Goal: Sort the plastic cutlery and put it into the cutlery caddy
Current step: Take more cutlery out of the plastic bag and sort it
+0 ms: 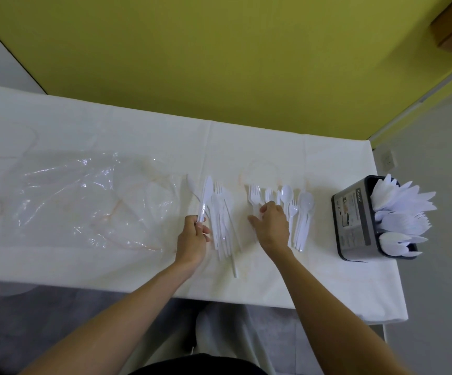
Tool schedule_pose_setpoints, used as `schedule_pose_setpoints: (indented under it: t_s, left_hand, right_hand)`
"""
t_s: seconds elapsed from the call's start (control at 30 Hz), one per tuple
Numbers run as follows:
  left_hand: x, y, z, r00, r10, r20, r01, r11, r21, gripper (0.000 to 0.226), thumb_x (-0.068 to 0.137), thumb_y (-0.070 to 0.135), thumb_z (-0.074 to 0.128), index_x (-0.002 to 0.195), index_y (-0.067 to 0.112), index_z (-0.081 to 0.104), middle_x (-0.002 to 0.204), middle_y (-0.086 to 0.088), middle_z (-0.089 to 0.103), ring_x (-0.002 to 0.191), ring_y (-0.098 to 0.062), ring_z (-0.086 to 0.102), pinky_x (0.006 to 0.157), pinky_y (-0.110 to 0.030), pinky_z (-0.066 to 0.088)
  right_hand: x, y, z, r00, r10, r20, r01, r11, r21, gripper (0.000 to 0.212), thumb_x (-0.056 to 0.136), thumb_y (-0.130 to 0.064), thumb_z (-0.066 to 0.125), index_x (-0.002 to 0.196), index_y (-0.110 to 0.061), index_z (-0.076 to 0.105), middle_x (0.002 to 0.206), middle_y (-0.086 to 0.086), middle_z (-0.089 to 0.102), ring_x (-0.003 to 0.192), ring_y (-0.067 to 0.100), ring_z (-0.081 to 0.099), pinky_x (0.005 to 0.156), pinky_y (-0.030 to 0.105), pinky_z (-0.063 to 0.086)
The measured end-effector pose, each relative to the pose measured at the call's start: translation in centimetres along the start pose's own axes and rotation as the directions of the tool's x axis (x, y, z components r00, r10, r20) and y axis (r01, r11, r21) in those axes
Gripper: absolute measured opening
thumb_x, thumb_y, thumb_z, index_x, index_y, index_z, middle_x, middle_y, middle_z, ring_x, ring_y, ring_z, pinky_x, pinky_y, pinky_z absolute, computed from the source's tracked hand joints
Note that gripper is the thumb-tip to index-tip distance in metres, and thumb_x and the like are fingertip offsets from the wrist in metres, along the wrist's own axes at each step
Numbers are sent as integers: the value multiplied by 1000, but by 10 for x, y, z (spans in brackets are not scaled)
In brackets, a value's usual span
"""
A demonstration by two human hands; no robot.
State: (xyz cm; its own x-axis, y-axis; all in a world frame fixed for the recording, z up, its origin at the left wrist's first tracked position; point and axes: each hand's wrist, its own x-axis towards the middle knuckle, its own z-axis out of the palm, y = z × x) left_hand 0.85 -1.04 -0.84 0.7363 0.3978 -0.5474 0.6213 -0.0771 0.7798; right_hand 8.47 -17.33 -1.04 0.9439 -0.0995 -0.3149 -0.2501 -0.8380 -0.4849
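White plastic cutlery lies on the white table (273, 280). My left hand (193, 239) grips the handles of a few white knives (205, 197) that point away from me. Beside it lies a loose pile of knives and forks (223, 226). My right hand (272, 221) rests, fingers curled, on the handles of a group of forks (254, 194); whether it holds them is unclear. Spoons (304, 215) lie in a bunch just right of that hand. The dark grey cutlery caddy (352, 220) stands at the table's right end, filled with white cutlery (401, 212).
A crumpled clear plastic bag (89, 201) lies on the left half of the table. The table's right edge runs close behind the caddy. A yellow-green wall (219, 63) rises behind the far edge. My lap sits below the near edge.
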Motion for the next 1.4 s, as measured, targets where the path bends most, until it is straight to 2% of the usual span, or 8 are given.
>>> schedule_pose_setpoints:
  t_s: [0.17,0.4,0.53,0.63,0.83,0.93,1.07,1.4]
  left_hand:
    - [-2,1,-1,1000,13,-22,-13,1000,-24,19,103,15,30,112,15,46,89,2,58,71,-10,54,78,-27,50]
    - [1,-2,-6,999,17,-46,-21,996,-90,12,98,9,46,106,17,49,99,-2,60,83,-18,60,92,-39,52]
    - [-1,0,-5,999,43,13,-41,995,-92,18,96,8,48,104,21,57,94,5,61,86,-17,62,90,-35,53]
    - [0,5,-2,996,73,48,-72,997,-18,14,94,15,55,103,20,65,99,3,68,90,-14,64,77,-24,50]
    - [6,9,-1,988,79,132,-81,997,15,14,93,16,59,107,17,62,97,3,69,87,-14,66,71,-19,48]
    - [8,5,-6,999,42,16,-43,999,26,12,95,17,56,107,16,57,92,2,65,82,-16,61,65,-21,44]
    - [11,-3,-14,996,-4,-93,3,1000,-13,13,95,19,55,107,16,55,93,-1,66,82,-17,60,70,-25,43]
    - [13,-1,-15,994,8,-112,-12,999,-39,13,95,15,55,107,18,56,94,-1,66,80,-16,59,70,-23,43]
  right_hand:
    - [-17,-14,22,977,-196,83,203,975,-88,20,93,-26,63,103,-11,54,99,1,55,81,18,56,66,27,43]
    - [-13,-8,12,990,9,142,-9,1000,0,9,80,-9,62,75,-6,54,65,4,54,56,16,49,52,24,41]
    - [-6,-13,-3,961,112,253,-213,883,419,5,80,-6,66,81,-2,62,72,11,70,61,19,69,66,28,60]
    - [-6,-29,-11,932,12,362,-247,752,611,6,81,-6,72,81,-5,67,80,10,71,68,18,69,66,27,60]
    - [-8,-40,0,944,-32,328,-157,832,532,15,82,-27,77,83,-13,74,82,-1,72,72,13,63,58,21,51]
    - [-16,-36,13,987,17,158,-56,967,247,29,81,-45,73,85,-19,62,82,-4,65,77,16,63,66,29,51]
    - [-32,-29,28,973,-99,210,120,989,-90,53,79,-53,71,109,-17,49,103,-1,55,88,18,59,67,27,45]
    - [-5,-19,13,993,-46,113,42,998,39,37,85,-41,70,103,-13,55,99,1,57,85,18,59,75,32,51]
